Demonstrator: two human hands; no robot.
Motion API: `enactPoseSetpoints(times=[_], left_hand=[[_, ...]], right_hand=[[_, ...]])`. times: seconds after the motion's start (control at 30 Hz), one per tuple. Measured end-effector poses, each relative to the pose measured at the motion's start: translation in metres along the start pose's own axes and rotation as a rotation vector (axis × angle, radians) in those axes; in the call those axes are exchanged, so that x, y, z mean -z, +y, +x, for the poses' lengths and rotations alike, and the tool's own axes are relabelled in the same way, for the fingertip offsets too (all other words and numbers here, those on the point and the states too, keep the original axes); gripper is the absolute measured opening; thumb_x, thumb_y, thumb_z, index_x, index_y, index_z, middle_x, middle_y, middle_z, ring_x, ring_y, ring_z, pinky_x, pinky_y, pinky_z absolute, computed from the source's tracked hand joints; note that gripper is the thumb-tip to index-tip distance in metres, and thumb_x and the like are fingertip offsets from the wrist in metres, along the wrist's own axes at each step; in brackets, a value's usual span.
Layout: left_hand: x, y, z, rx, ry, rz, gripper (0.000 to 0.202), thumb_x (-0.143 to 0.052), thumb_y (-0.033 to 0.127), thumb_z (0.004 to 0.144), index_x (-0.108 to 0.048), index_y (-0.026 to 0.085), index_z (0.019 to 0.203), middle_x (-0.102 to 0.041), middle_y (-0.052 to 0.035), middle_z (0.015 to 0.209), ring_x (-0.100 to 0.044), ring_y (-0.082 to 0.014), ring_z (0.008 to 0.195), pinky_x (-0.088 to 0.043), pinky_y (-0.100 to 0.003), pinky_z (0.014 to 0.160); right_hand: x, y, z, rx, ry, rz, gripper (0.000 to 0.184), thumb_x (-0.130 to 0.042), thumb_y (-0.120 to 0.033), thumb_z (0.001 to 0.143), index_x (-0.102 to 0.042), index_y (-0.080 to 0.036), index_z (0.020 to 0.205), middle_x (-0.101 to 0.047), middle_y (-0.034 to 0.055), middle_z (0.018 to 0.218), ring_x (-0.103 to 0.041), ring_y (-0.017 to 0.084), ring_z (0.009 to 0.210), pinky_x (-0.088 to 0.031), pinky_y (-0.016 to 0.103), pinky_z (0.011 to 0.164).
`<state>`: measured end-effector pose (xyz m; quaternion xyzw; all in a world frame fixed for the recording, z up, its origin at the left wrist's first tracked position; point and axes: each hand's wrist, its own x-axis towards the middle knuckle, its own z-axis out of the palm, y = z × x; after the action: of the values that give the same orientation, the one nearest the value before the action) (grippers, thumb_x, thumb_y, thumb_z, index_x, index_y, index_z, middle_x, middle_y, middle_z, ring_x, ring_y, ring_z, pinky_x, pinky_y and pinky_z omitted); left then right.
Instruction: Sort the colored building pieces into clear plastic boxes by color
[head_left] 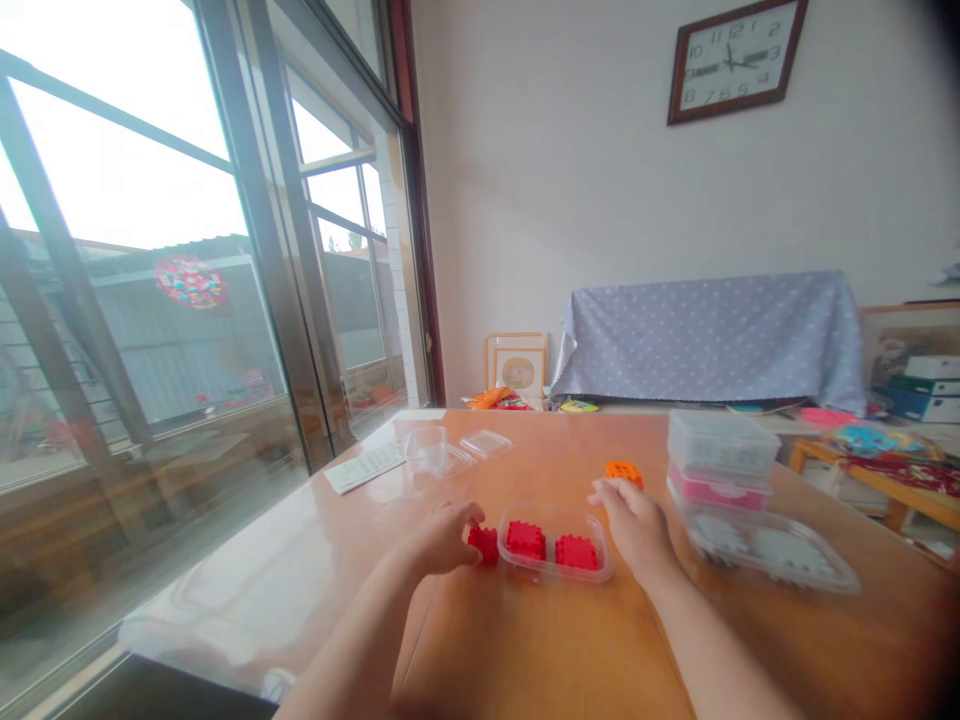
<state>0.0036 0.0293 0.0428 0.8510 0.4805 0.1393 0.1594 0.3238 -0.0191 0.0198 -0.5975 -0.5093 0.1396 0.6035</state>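
My left hand (448, 540) has its curled fingers on a red interlocking block (484, 545) at the left side of a clear plastic tray (551, 575). Two more red blocks, one on the left (525, 540) and one on the right (576, 552), lie inside that tray. To the right of it, my right hand (634, 515) is held with its fingers drawn together. Whatever they may pinch is too small or hidden. Just beyond its knuckles shows an orange block (623, 472), its lower part covered by the hand.
Stacked plastic boxes (721, 450) stand at the right, behind a clear tray of whitish blocks (765, 550). Toward the back left are a printed sheet (365, 468), a clear container (426, 452) and a lid (487, 443). A glass window wall (247, 300) borders the table's left.
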Motion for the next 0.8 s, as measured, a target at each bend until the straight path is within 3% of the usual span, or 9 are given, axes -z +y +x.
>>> enactPoseSetpoints(times=[0.2,0.33,0.4,0.6,0.8], left_hand=[[0.013,0.003,0.002,-0.025,0.124,-0.033,0.041,-0.069,0.023,0.067,-0.062,0.021,0.107,-0.068,-0.0050,0.106,-0.062,-0.0218,0.094,-0.049,-0.030,0.080],[0.027,0.034,0.007,-0.104,0.183,-0.036,0.030,-0.066,0.026,0.072,-0.063,0.022,0.102,-0.068,-0.0037,0.100,-0.062,-0.0202,0.090,-0.048,-0.030,0.078],[0.027,0.057,0.012,-0.143,0.143,-0.036,0.031,-0.066,0.027,0.073,-0.063,0.023,0.104,-0.068,-0.0032,0.099,-0.062,-0.0197,0.088,-0.048,-0.029,0.075],[-0.005,0.109,0.035,-0.204,-0.037,-0.025,0.034,-0.068,0.026,0.068,-0.065,0.023,0.102,-0.068,-0.0037,0.105,-0.063,-0.0203,0.089,-0.048,-0.026,0.071],[-0.025,0.121,0.046,-0.183,-0.131,-0.031,0.038,-0.069,0.030,0.068,-0.067,0.024,0.105,-0.070,-0.0039,0.097,-0.064,-0.0213,0.080,-0.047,-0.027,0.065]], right_hand=[[0.000,-0.001,0.000,-0.007,0.011,0.003,0.036,-0.052,-0.052,0.086,-0.069,-0.021,0.080,-0.074,0.0065,0.085,-0.067,0.026,0.087,-0.045,0.039,0.086],[0.000,-0.003,-0.001,-0.011,0.040,0.018,0.036,-0.053,-0.052,0.086,-0.069,-0.021,0.081,-0.075,0.0062,0.084,-0.068,0.026,0.088,-0.046,0.038,0.084],[0.000,-0.005,-0.001,-0.006,0.044,0.025,0.035,-0.053,-0.052,0.086,-0.069,-0.021,0.081,-0.075,0.0059,0.084,-0.068,0.026,0.088,-0.047,0.037,0.083],[0.003,-0.012,-0.003,0.000,0.056,0.032,0.035,-0.053,-0.051,0.087,-0.068,-0.021,0.078,-0.075,0.0063,0.082,-0.068,0.026,0.085,-0.047,0.038,0.082],[0.006,-0.015,-0.001,-0.022,0.062,0.053,0.034,-0.053,-0.051,0.087,-0.069,-0.021,0.080,-0.075,0.0072,0.084,-0.068,0.027,0.087,-0.047,0.037,0.081]])
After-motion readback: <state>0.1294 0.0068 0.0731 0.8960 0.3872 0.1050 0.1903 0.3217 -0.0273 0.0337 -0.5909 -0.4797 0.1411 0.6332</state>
